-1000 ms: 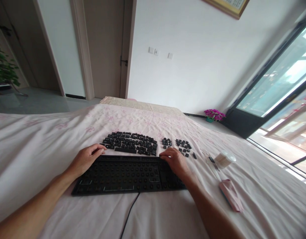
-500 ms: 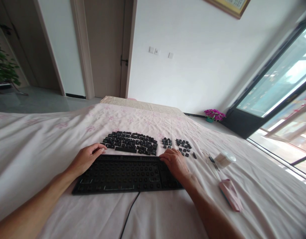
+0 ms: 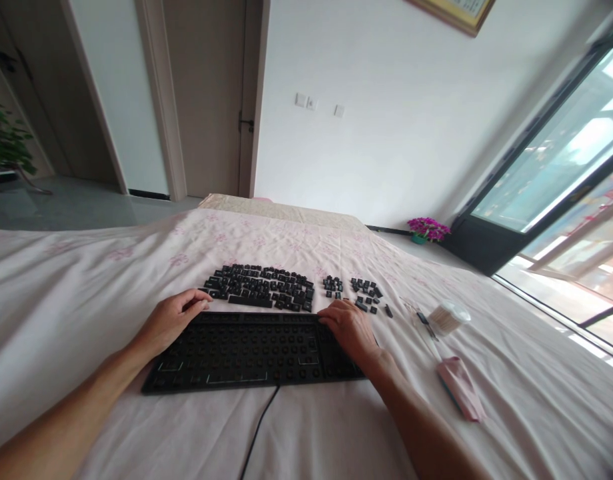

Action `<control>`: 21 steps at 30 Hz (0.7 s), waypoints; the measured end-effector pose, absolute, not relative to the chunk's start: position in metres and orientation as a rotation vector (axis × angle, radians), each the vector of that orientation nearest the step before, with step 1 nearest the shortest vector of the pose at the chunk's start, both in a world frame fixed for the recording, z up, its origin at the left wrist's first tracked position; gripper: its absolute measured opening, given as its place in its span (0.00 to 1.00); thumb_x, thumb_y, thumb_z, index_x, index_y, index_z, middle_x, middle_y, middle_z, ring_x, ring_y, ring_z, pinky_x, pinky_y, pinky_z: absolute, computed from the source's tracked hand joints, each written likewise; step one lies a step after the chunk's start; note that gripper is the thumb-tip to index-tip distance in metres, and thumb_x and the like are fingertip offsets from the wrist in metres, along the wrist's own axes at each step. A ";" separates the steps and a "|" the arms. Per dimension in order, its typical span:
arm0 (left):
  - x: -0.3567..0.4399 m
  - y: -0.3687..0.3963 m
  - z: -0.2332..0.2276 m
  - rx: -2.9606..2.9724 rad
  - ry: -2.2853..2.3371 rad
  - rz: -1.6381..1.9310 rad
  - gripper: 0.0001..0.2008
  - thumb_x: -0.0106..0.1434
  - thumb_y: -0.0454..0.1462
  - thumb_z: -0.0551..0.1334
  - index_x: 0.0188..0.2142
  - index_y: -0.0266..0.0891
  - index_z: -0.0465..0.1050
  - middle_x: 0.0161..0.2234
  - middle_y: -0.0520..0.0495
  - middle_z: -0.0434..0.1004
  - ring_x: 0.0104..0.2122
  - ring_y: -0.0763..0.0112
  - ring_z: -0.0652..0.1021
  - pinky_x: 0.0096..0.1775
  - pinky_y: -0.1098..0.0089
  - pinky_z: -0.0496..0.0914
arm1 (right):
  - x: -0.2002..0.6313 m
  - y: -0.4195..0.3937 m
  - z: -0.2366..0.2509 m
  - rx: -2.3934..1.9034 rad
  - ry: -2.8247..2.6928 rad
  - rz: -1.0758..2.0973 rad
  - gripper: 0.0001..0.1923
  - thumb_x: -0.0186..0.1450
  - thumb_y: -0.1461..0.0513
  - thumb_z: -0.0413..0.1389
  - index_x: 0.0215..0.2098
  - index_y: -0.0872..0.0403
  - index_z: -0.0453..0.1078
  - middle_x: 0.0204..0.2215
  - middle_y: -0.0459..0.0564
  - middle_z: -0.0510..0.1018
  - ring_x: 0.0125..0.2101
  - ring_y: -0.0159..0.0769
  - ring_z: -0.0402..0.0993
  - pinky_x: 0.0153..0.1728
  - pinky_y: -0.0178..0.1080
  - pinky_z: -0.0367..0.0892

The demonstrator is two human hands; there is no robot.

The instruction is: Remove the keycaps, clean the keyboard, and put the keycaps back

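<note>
Little was moved since earlier | left hand (image 3: 169, 321) and right hand (image 3: 350, 327) were laid loosely curled, empty, on keyboard (image 3: 251, 350) corners.

I can read no text here. The loose keycaps (image 3: 260, 288) carry pale legends too small to make out, and the framed picture (image 3: 456, 12) high on the wall shows only blurred lines of writing.

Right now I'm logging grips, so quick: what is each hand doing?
Left hand: loosely curled, resting on the keyboard corner, holding nothing visible.
Right hand: flat on the keyboard, open.
</note>
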State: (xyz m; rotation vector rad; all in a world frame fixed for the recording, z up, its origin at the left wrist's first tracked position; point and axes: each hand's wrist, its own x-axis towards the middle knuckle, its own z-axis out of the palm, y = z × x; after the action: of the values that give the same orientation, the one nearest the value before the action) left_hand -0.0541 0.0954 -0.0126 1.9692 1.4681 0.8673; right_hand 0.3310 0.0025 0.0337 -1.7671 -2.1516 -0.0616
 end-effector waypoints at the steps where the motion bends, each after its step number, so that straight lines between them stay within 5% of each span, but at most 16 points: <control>1: -0.054 0.095 -0.012 1.969 1.465 0.870 0.19 0.60 0.51 0.55 0.41 0.43 0.75 0.39 0.52 0.80 0.39 0.63 0.78 0.41 0.72 0.68 | 0.331 0.003 0.033 -1.773 -2.145 -0.052 0.10 0.66 0.60 0.54 0.38 0.46 0.79 0.34 0.47 0.78 0.38 0.36 0.71 0.42 0.35 0.63; 21: -0.055 0.098 -0.015 1.972 1.461 0.881 0.19 0.60 0.51 0.56 0.41 0.43 0.75 0.39 0.52 0.80 0.39 0.64 0.78 0.41 0.73 0.67 | 0.330 0.003 0.037 -1.796 -2.184 -0.050 0.13 0.68 0.62 0.51 0.39 0.47 0.78 0.35 0.48 0.78 0.39 0.37 0.71 0.42 0.36 0.62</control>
State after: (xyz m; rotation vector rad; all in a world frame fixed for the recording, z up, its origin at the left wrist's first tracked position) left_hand -0.0550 0.0977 -0.0154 1.9717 1.4610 0.8806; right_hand 0.3295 0.0025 0.0365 -1.7956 -2.1843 -0.0499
